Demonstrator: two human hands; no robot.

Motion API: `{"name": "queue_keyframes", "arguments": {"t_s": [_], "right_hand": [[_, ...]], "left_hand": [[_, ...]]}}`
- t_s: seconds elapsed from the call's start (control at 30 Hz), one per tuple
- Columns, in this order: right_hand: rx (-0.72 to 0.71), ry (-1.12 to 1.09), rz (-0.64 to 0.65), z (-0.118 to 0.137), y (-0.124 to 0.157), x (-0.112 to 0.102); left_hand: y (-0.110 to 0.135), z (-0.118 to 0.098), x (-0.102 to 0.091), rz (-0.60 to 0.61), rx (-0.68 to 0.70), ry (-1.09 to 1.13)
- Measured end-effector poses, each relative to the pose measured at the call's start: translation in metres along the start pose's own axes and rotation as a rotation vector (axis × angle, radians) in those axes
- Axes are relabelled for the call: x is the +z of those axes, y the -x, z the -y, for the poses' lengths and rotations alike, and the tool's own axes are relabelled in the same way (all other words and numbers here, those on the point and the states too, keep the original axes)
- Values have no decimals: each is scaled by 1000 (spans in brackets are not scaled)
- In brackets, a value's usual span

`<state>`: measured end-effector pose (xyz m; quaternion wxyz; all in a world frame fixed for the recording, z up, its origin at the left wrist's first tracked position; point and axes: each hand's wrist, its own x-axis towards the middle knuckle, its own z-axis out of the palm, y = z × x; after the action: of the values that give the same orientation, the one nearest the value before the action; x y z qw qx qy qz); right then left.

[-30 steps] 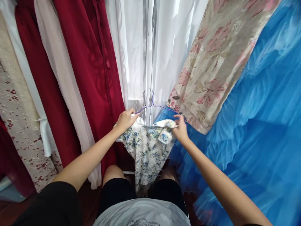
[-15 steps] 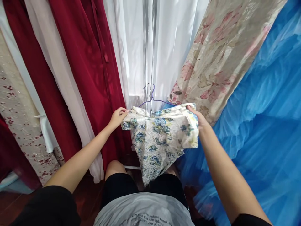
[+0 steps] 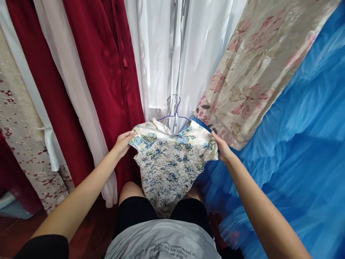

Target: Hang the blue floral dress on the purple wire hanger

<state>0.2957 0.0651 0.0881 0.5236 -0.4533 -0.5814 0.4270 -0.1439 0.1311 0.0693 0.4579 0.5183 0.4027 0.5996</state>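
Observation:
A short-sleeved floral top [image 3: 172, 162], cream with blue flowers, hangs spread out in front of my lap. My left hand [image 3: 124, 144] pinches the edge of its left sleeve. On the other side my right hand [image 3: 221, 145] grips the right sleeve, thumb on top and the other fingers mostly hidden. A purple wire hanger [image 3: 177, 108] sits at the neck; its hook and upper arms show, and the rest is covered by the cloth.
Dark red fabric [image 3: 105, 79] and white fabric [image 3: 156, 54] hang ahead. To the right are a beige flowered garment [image 3: 258, 72] and blue tulle [image 3: 302, 172]. A beaded floral garment [image 3: 21, 144] hangs at far left, above a reddish floor [image 3: 88, 223].
Both sleeves have been drawn outward and the top lies flatter and wider, its front more fully visible. The left hand has moved left and slightly down; the right hand has shifted a little left.

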Motion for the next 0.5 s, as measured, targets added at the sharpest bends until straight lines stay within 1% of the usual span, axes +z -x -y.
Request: {"name": "queue_keyframes", "arguments": {"t_s": [0.03,0.1,0.17,0.2,0.23,0.27,0.33,0.37,0.4,0.43,0.47,0.5], "right_hand": [[14,-57,-16,5,2,-1],[-18,-138,-63,16,2,0],[-92,-185,-110,27,1,4],[-126,-196,-135,31,3,6],[-152,-195,-163,34,7,8],[-172,-188,-197,36,15,11],[-194,-158,-272,37,41,16],[-198,-135,-298,37,59,19],[-202,-101,-303,37,79,22],[-218,-48,-280,37,99,26],[-232,-3,-197,36,119,31],[-244,-9,-81,35,137,36]], "left_hand": [[0,-5,2,-34,14,55],[-2,-19,12,-69,102,137],[-4,-38,25,-11,245,113],[-4,-47,32,26,336,35],[-3,-55,40,48,435,-94],[0,-61,47,44,538,-264],[7,-66,62,-3,727,-649],[12,-64,70,-10,799,-817],[18,-59,77,1,851,-939],[24,-52,85,22,886,-1001],[29,-44,92,42,900,-1008],[34,-34,99,55,895,-976]]}}
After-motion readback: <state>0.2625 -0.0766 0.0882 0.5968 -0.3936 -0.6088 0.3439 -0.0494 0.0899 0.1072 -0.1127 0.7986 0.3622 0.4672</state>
